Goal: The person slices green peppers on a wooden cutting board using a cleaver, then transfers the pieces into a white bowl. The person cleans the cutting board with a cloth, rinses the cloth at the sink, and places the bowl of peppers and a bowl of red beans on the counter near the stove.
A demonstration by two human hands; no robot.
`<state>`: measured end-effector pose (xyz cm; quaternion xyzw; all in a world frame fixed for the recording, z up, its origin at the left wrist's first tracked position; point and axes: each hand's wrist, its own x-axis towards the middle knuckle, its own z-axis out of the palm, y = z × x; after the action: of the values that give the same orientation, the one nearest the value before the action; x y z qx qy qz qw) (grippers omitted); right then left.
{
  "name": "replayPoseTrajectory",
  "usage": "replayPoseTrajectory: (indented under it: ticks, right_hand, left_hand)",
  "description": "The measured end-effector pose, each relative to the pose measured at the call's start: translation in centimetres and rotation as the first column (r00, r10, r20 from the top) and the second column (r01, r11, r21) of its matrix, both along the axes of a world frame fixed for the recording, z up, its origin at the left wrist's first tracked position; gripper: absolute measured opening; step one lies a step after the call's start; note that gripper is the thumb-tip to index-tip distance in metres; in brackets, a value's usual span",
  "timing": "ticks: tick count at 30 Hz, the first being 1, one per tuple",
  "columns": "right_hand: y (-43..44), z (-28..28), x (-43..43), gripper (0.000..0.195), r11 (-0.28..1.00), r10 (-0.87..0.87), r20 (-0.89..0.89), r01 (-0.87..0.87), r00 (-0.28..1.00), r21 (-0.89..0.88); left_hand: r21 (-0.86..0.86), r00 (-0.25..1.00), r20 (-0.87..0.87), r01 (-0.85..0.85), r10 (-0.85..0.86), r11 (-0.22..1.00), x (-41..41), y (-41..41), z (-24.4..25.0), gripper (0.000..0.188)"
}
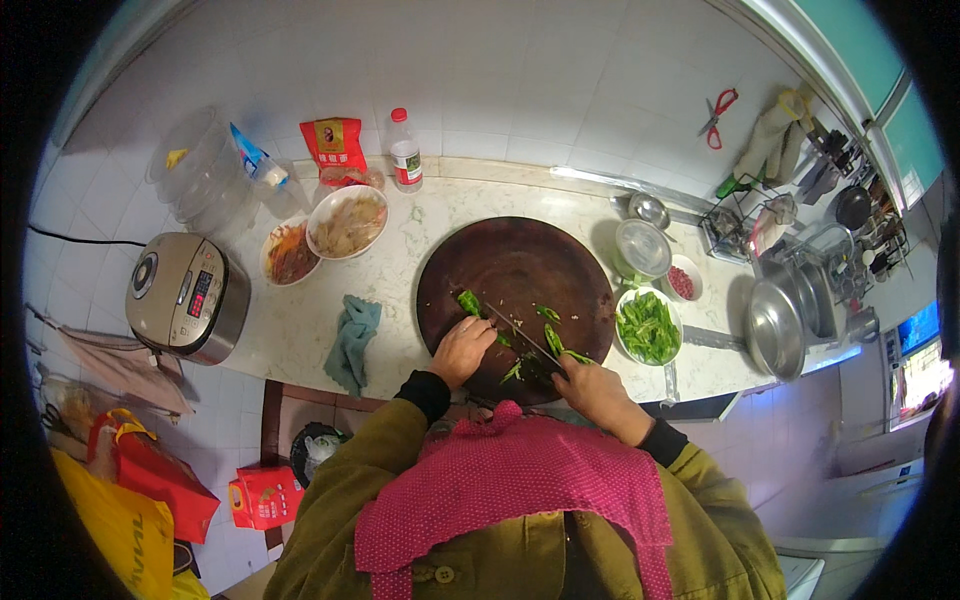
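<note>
A round dark wooden chopping board [517, 255] lies before me on the counter. My left hand [463, 350] presses a green pepper [469, 303] onto its left part, the fingers curled over it. In my right hand [596, 390] is the handle of a kitchen knife [525, 337], its blade slanting up and left with the tip near the pepper. Cut green pepper pieces [553, 340] and pale seeds are scattered about the blade. Right of the board stands a white bowl [620, 346] full of sliced green pepper [646, 327].
Left are a rice cooker [187, 292], a teal cloth [352, 341] and two bowls of food, one holding pale food [347, 225]. A plastic bottle [406, 154] stands behind. Rightward are a lidded container [643, 247], a small bowl of reddish bits [681, 283] and a steel basin [776, 330].
</note>
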<state>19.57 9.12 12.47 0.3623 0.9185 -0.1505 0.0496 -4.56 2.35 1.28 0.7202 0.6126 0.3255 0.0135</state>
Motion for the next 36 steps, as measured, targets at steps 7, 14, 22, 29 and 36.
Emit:
replayPoseTrajectory:
  ticks: [7, 14, 22, 29, 36]
  right_hand:
    - [-0.2, 0.9, 3.5, 0.028, 0.996, -0.012, -0.014, 0.011, 1.0, -0.091]
    - [-0.2, 0.2, 3.0, 0.029, 0.995, -0.037, -0.076, 0.03, 0.996, -0.093]
    - [-0.4, 0.0, 0.7, 0.027, 0.997, -0.07, -0.09, 0.066, 0.993, -0.038]
    - [-0.2, 0.3, -0.7, 0.029, 1.0, -0.029, -0.074, 0.03, 0.997, 0.009]
    - [1.0, 1.2, -3.1, 0.029, 0.996, -0.08, -0.03, 0.081, 0.996, 0.043]
  left_hand:
    - [0.036, 0.999, 0.022, -0.043, 0.043, 0.998, 0.4, 0.0, -0.2, 0.02]
    - [0.044, 0.995, -0.078, -0.057, 0.06, 0.997, 0.3, 0.1, 0.8, 0.018]
    - [0.011, 0.979, -0.201, 0.024, -0.021, 1.0, -0.4, 0.0, 1.3, 0.017]
    - [-0.062, 0.988, -0.111, 0.099, -0.105, 0.993, -0.9, 0.0, 1.0, 0.013]
    - [-0.067, 0.99, -0.071, 0.119, -0.124, 0.991, -0.7, -0.8, 0.8, 0.015]
